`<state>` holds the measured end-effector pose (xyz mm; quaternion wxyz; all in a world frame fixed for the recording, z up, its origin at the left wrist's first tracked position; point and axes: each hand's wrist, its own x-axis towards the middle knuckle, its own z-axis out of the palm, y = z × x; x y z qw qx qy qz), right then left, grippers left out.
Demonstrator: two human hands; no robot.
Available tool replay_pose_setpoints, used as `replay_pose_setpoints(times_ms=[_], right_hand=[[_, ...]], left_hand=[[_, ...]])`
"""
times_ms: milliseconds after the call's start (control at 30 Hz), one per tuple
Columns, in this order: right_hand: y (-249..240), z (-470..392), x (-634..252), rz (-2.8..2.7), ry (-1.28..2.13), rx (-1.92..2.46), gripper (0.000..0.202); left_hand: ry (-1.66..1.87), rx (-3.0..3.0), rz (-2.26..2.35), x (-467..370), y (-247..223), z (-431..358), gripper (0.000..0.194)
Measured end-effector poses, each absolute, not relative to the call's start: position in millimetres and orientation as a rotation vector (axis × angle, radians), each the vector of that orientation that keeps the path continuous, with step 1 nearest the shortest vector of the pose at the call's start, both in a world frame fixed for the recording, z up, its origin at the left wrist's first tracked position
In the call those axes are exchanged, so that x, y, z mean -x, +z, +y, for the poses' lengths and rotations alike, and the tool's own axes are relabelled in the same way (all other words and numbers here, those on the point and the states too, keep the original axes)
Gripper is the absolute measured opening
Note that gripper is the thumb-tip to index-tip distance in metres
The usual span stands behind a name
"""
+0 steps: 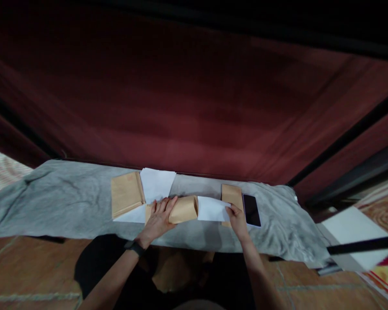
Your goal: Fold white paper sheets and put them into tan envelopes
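A brown paper envelope (184, 208) lies in front of me, its mouth gaping toward the right. My left hand (161, 216) rests on its left part with the fingers spread. At the open mouth is a folded white sheet of paper (211, 208); whether its left end is inside cannot be made out. My right hand (237, 218) pinches the sheet's right end between thumb and fingers. Beneath that hand lies another brown envelope (232, 192). To the left are a stack of brown envelopes (126, 193) and several white sheets (157, 181).
Everything lies on a grey cloth (74, 193) over a long, narrow surface. A phone (251, 210) with a dark screen sits at the right. Behind rises a dark red panel (181, 120). Tiled floor (35, 267) shows below the front edge, near my legs.
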<state>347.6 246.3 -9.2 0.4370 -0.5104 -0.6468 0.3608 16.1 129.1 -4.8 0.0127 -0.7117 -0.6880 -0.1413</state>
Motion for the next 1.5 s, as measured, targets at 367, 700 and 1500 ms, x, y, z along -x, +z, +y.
replay_pose_setpoints(times_ms=[367,700,1500], right_hand=[[0.7,246.2,-337.7,-1.564,0.878,1.234,0.041],[-13.6,238.7,-331.9,-1.609,0.905,1.214,0.031],[-28.0,221.7,-274.2,-1.469,1.104,1.158,0.026]], left_hand=[[-0.457,2.312,-2.1,-14.6,-9.8,129.7,0.108],[-0.467,2.182,-2.296,-20.3,-6.3,130.5,0.108],[-0.477,2.356,-1.938,-51.7,1.7,138.8,0.103]])
